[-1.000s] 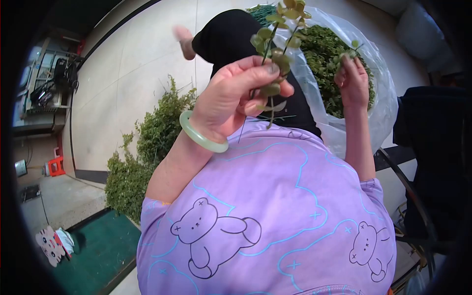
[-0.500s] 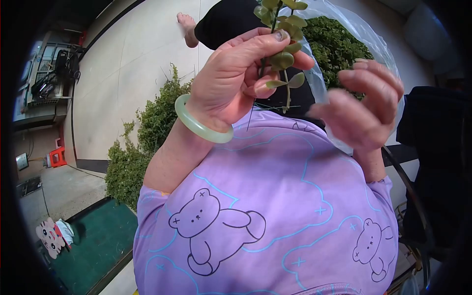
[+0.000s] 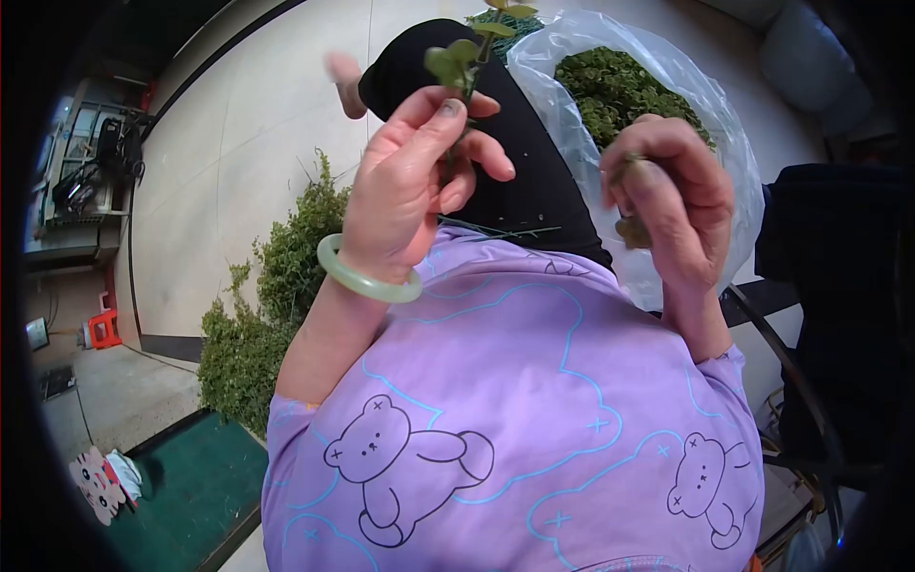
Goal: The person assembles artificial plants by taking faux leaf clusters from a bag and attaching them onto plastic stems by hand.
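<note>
Left hand (image 3: 405, 186): you pinched a sprig (image 3: 453, 65).
Right hand (image 3: 681, 195): you pinched a leafy bit (image 3: 631, 232).
Sprig: seemed light, bendy; stem suited pinching.

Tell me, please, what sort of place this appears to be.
Perhaps a home or small workshop, judging by the pale tiled floor, piled leafy greenery and clear plastic bag of leaves.

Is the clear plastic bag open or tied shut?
Open. The plastic bag has its mouth spread wide, with green foliage showing inside. The right hand hides part of the opening.
</note>
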Demonstrator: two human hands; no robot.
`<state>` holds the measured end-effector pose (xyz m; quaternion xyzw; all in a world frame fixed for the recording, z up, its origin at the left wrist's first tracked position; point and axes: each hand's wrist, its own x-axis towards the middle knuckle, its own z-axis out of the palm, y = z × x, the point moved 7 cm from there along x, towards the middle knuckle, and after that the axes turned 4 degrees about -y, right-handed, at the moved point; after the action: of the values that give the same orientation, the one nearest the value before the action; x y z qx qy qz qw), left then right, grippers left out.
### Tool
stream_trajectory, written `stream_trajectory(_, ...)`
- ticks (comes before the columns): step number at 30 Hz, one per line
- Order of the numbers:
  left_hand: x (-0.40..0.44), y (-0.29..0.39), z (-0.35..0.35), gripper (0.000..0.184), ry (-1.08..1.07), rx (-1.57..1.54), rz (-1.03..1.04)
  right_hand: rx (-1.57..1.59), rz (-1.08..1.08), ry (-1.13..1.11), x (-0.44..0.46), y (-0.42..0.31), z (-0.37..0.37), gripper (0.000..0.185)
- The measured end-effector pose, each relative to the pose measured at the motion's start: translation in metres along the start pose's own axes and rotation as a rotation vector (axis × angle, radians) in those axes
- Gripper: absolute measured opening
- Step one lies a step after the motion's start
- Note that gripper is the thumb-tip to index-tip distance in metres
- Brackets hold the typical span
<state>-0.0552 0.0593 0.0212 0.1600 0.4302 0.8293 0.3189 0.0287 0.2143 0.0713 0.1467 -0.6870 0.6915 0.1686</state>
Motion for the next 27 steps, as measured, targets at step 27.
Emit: stream_trajectory(27, -0.014, 0.006, 0.046, 0.016, -0.022, 0.221, -0.008, -0.545, -0.358, -0.04, 0.004, -0.019, 0.021, 0.013)
